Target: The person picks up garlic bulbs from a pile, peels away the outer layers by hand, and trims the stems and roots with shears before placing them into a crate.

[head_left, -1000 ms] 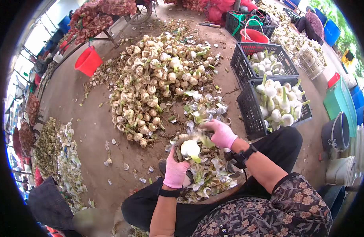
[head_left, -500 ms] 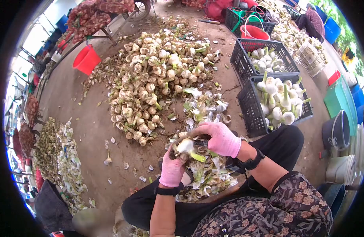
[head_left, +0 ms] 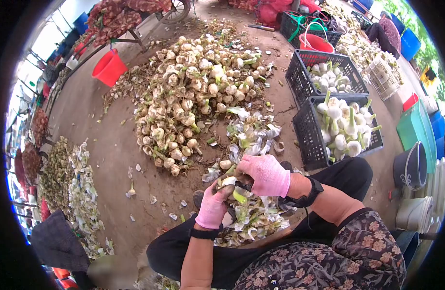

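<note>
My left hand [head_left: 211, 208], in a pink glove with soiled fingertips, is closed around a white garlic bulb [head_left: 227, 182] with its short green stem pointing toward my lap. Against the bulb's right side, my right hand [head_left: 267, 175], also pink-gloved, has its fingers bent and closed. Something dark shows under those fingers, too hidden to name. Below both hands, peeled garlic skins [head_left: 254, 217] lie between my legs. Just beyond the hands is another strip of loose skins [head_left: 254, 130], beside a big heap of unpeeled garlic [head_left: 183, 96].
Two black crates [head_left: 307, 140] of cleaned white garlic stand to my right, with a red bucket [head_left: 316, 44] behind them. Another red bucket [head_left: 109, 67] sits at the far left near a cart of netted sacks [head_left: 118, 19]. A person [head_left: 387, 34] sits at the back right.
My right hand has come down and left, closer over the bulb, covering more of it. The brown strip of skin arching over the bulb before no longer shows there.
</note>
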Motion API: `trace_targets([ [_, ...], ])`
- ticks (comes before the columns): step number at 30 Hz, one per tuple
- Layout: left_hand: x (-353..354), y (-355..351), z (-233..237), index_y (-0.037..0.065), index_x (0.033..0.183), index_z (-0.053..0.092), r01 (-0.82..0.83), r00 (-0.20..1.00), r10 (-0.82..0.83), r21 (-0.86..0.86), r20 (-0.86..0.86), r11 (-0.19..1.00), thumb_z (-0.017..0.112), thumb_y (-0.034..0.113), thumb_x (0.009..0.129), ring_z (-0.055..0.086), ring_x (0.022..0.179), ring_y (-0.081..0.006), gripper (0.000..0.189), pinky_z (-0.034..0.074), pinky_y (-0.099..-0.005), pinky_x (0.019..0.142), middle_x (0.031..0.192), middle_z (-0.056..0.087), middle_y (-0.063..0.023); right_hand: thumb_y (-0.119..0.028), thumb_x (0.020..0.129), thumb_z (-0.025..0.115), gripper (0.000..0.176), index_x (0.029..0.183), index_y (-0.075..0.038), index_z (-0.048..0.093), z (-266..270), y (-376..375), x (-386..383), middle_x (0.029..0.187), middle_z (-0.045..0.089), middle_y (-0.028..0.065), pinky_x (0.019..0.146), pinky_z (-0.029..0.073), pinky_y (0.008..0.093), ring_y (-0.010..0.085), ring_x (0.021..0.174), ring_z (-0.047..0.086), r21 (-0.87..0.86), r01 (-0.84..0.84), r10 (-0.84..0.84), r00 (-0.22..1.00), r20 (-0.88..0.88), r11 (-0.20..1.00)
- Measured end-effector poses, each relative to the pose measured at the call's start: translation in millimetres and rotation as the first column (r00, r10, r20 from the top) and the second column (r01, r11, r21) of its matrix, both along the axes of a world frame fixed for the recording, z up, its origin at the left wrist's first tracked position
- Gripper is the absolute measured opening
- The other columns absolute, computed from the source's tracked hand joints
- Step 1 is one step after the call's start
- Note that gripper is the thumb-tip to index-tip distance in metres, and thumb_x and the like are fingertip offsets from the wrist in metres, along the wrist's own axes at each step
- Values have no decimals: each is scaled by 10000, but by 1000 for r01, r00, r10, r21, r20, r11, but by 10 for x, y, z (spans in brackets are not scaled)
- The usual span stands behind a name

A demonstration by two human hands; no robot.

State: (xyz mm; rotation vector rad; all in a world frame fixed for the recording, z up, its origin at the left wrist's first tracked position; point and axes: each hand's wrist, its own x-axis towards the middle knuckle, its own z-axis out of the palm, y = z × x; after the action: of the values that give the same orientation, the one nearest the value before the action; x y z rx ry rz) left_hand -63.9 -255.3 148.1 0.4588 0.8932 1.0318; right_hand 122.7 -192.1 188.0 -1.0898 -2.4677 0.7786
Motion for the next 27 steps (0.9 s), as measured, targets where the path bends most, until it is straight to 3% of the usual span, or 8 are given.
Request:
trace_targets([
  [5,-87,-17,53,-23,1266,472,337,924,-312,82,-220,938,556,92,868,600,987,-150,423,491,-299,856,1097,607,-74,-69,625,633,293,915,-46,597,8,107,20,858,609,128,705,503,416,325,833,627,-79,44,-39,997,65,996],
  [7,-55,-26,127,-7,1313,429,322,938,-330,-86,-106,943,658,160,829,598,998,-164,561,486,-321,881,1128,591,-84,-80,637,624,285,918,-42,597,-267,169,34,874,621,141,711,505,423,326,844,631,-103,96,-87,992,94,990],
  [12,-65,-26,-71,42,1397,357,241,940,-262,117,219,963,845,256,669,581,1068,-203,902,483,-358,926,1190,567,-60,-137,762,551,264,996,-90,664,-1080,118,276,931,644,152,816,504,438,332,955,632,-324,150,62,824,562,934],
  [16,10,-19,-116,78,1388,380,67,974,-95,138,207,988,844,182,674,576,1082,-188,857,487,-327,918,1212,571,-36,-96,756,587,349,1094,-139,660,-920,-28,401,1083,592,150,879,479,420,307,1026,595,31,93,-98,900,426,995],
  [19,60,41,-175,66,1342,432,6,999,-10,112,39,994,829,132,691,576,1067,-168,765,483,-308,907,1207,577,-35,0,713,585,495,1189,-135,613,-493,-18,393,1131,583,163,922,462,395,303,1063,574,-176,270,-270,963,25,947],
  [21,91,60,-227,55,1316,458,-11,999,15,77,-50,997,812,91,707,576,1058,-158,706,481,-298,901,1203,580,-38,72,679,550,649,1293,-138,531,-54,-83,259,1189,570,183,971,438,363,315,1126,548,-645,52,-289,920,-266,762],
  [23,156,87,-301,32,1287,478,-43,929,78,105,-361,994,741,17,757,574,1044,-147,592,481,-289,890,1196,584,-58,87,674,527,700,1342,-112,466,-338,-140,211,1223,561,201,976,441,352,333,1117,564,-288,-60,-37,946,-322,956],
  [27,294,85,-121,-14,1265,492,-70,957,68,3,-284,998,637,-43,816,599,966,-147,473,503,-268,823,1161,583,-87,-70,782,669,562,1309,-50,474,-622,-226,183,1156,604,120,895,478,323,191,1040,592,-531,24,-305,839,-450,847],
])
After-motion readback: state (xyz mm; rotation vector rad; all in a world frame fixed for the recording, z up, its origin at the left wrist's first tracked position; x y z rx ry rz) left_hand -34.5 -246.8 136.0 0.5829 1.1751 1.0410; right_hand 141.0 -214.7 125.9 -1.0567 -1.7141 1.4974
